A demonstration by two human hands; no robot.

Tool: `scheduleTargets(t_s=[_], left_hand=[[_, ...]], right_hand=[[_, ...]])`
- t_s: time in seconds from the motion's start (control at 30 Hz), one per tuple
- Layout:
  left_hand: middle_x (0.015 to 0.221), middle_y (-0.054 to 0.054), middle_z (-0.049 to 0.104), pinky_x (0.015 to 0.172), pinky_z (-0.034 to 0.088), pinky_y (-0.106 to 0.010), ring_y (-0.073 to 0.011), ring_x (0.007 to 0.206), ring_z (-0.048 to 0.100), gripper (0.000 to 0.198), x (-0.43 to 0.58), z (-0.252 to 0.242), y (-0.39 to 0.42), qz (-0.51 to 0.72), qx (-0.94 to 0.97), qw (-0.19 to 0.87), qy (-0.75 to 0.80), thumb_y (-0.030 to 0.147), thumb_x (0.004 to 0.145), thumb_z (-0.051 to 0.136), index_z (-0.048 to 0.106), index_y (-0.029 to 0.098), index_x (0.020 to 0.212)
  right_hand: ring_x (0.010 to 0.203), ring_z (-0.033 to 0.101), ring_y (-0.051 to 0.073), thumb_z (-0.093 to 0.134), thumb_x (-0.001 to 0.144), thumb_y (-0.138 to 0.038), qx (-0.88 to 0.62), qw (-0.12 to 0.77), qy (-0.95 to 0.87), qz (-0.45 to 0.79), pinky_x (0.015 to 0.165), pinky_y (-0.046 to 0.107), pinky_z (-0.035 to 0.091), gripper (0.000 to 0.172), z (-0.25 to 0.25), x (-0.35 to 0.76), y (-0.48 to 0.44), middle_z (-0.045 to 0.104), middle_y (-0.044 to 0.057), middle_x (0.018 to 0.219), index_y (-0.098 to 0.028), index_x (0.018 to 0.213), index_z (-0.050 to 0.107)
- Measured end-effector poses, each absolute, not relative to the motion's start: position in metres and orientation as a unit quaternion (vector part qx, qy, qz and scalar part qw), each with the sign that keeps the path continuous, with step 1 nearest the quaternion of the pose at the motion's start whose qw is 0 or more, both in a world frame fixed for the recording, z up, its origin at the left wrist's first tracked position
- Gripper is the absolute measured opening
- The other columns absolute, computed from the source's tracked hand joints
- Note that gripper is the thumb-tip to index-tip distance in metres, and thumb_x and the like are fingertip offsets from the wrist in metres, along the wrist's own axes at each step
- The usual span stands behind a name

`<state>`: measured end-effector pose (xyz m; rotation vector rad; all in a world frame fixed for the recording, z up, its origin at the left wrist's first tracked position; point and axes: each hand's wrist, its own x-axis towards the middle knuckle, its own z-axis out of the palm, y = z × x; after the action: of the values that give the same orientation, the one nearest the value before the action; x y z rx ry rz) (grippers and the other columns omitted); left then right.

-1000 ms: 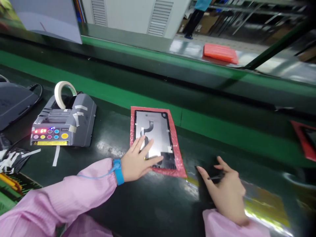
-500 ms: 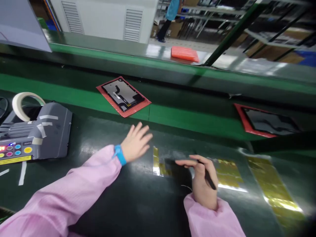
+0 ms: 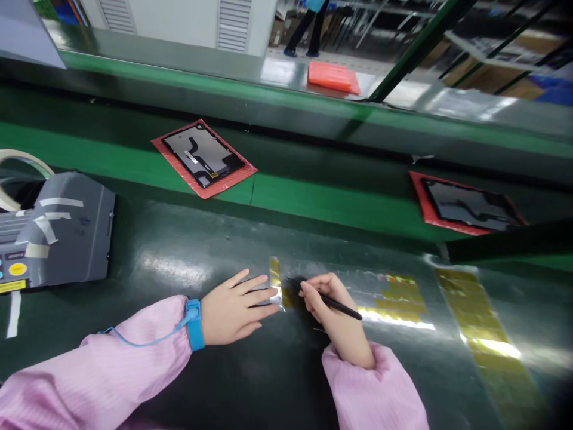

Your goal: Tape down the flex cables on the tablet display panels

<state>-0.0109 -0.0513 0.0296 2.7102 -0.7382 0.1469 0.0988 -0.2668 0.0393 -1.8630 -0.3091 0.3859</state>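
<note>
My left hand (image 3: 235, 306) lies flat on the dark bench, fingers spread, its fingertips on the left edge of a clear sheet of gold tape pieces (image 3: 398, 295). A blue wrist strap sits on that wrist. My right hand (image 3: 329, 307) grips thin black tweezers (image 3: 331, 301), whose tip rests at the sheet's left end close to my left fingertips. A grey panel with a black flex cable on a red bubble mat (image 3: 203, 156) lies on the green conveyor belt (image 3: 322, 203), beyond my hands.
A grey tape dispenser (image 3: 58, 236) with a tape roll stands at the left. A second dark panel on a red mat (image 3: 465, 206) lies on the belt at the right. More gold tape strips (image 3: 483, 325) cover the bench at the right. An orange pad (image 3: 333, 77) lies on the far ledge.
My left hand let go of the panel on its red mat, which has gone away onto the belt. Both hands came together at the left end of the tape sheet.
</note>
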Motion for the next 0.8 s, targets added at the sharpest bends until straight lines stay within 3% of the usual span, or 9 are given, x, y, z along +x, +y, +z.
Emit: scheduleTargets(t_s=[0.4, 0.8], left_hand=[[0.150, -0.002, 0.048, 0.119, 0.024, -0.049, -0.0272, 0.142, 0.037, 0.040, -0.011, 0.027, -0.052, 0.056, 0.947, 0.175, -0.263, 0.033, 0.096, 0.051, 0.055, 0.026, 0.135], [0.151, -0.002, 0.047, 0.118, 0.025, -0.049, -0.0268, 0.142, 0.038, 0.039, -0.011, 0.026, -0.052, 0.055, 0.947, 0.174, -0.263, 0.034, 0.097, 0.049, 0.055, 0.026, 0.135]], right_hand=[[0.032, 0.039, 0.008, 0.072, 0.080, -0.063, -0.784, 0.580, -0.104, 0.195, 0.030, 0.018, 0.027, 0.046, 0.045, 0.103, -0.244, 0.063, 0.002, 0.058, -0.020, 0.075, 0.056], [0.034, 0.036, 0.006, 0.078, 0.079, -0.054, -0.723, 0.654, -0.087, 0.205, 0.033, 0.017, 0.021, 0.045, 0.041, 0.106, -0.251, 0.068, 0.005, 0.065, -0.020, 0.070, 0.050]])
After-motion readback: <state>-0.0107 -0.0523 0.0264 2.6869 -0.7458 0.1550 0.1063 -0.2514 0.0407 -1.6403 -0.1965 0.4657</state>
